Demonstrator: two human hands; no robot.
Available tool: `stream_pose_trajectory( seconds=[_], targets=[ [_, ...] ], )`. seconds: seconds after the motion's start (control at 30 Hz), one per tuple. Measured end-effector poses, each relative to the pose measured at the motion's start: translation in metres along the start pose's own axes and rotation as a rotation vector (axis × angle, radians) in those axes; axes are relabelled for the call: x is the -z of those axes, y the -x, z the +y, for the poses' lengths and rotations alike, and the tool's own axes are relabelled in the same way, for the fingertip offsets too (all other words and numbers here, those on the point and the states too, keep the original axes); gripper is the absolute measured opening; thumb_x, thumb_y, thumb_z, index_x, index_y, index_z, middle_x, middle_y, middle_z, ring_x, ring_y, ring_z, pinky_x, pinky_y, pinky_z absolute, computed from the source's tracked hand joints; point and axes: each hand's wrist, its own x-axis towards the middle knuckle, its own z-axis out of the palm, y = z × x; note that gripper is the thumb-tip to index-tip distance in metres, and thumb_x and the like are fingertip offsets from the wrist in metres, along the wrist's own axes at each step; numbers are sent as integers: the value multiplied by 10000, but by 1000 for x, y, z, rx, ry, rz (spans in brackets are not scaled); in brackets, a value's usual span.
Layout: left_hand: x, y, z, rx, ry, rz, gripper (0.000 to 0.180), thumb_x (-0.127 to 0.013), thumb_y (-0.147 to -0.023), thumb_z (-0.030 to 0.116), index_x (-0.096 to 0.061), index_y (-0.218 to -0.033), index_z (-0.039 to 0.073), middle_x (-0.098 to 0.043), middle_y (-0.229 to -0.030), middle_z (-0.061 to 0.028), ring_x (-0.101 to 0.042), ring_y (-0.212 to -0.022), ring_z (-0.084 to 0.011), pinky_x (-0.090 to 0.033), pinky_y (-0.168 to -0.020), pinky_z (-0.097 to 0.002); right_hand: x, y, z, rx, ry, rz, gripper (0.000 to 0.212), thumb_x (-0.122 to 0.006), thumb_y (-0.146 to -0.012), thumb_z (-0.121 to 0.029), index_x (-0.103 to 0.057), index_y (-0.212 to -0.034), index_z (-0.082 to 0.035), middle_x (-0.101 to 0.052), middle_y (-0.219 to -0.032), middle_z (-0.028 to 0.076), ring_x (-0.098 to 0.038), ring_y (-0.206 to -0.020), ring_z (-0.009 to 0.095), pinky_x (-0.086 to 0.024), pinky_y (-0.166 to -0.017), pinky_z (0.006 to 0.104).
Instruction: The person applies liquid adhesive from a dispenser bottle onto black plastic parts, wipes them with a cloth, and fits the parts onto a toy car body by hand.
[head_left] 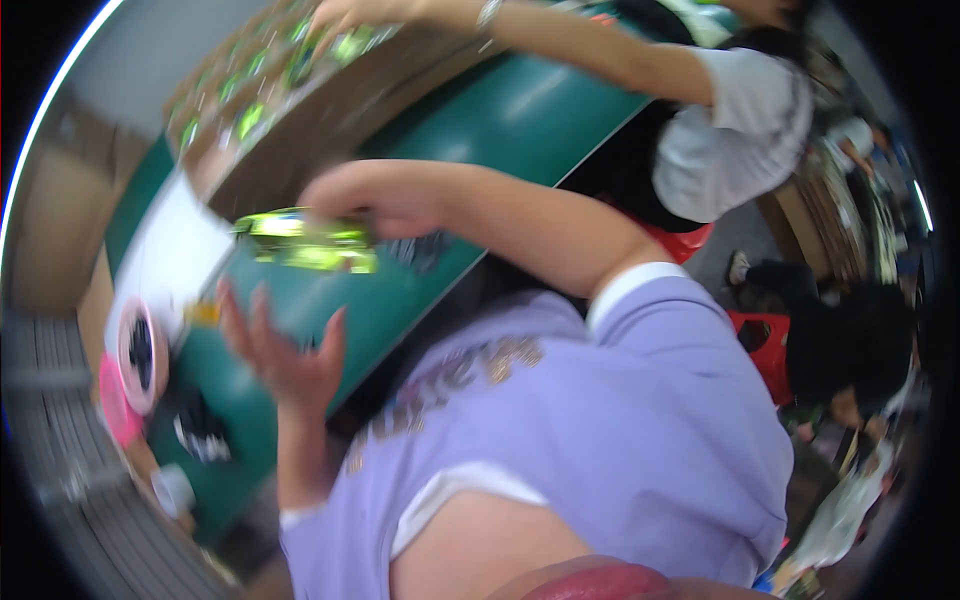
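My right hand [385, 200] is closed over the end of a shiny yellow-green foil packet [310, 245], held above the green tabletop [420, 285]. Motion blurs the fingers and the packet. My left hand [285, 345] is raised on the near side of the packet, fingers spread and nothing in it. A small dark bundle [420, 250] lies on the table just beyond my right wrist. Past my right hand stands a cardboard box [330, 130] with several similar green packets in it.
A co-worker's arm [560, 45] reaches across the table to the box. At the left are a pink round fan-like thing [140, 355], a dark cloth-like item [200, 430] and a white cup-shaped object [173, 490]. Red stools [762, 355] stand at the right.
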Motion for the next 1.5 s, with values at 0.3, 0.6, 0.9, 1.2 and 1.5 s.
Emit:
stream_pose_trajectory(
  seconds=[0.3,0.6,0.9,1.2,1.5],
  targets=[
    [-16,33,28,111,389,-654,661,-723,-585,124,-516,-1212,100,-609,-1009,-110,-593,-910,-294,-477,-777,-399,21,92,87,-321,179,312,324,-627,-861,-285,-617,-947,27,-652,-836,100,-621,-667,140,-517,-580,273],
    [-13,55,6,570,54,-614,491,-721,-648,178,-571,-1091,31,-588,-1034,-129,-570,-964,-314,-463,-810,-388,116,105,58,266,1394,942,205,-673,-795,-174,-667,-946,-36,-611,-877,68,-579,-771,170,-472,-699,280],
    [-15,64,-5,551,200,-515,647,-770,-644,263,-534,-1185,-1,-573,-1094,-171,-555,-1003,-331,-443,-870,-392,121,95,51,218,1906,734,319,-682,-774,-264,-665,-1000,-39,-593,-895,137,-578,-865,310,-463,-783,391],
    [-20,67,-22,717,420,-434,347,-676,-730,77,-591,-1055,-13,-600,-992,-151,-606,-912,-270,-486,-807,-335,128,108,51,124,2010,868,199,-585,-861,-185,-668,-988,-57,-613,-878,115,-598,-810,288,-472,-735,366],
    [-30,74,-28,830,495,-475,209,-624,-774,5,-609,-982,-5,-617,-922,-83,-608,-847,-166,-484,-773,-284,28,51,69,485,1194,459,191,-653,-803,-37,-687,-991,-48,-608,-817,42,-574,-729,133,-458,-652,240]
  ],
)
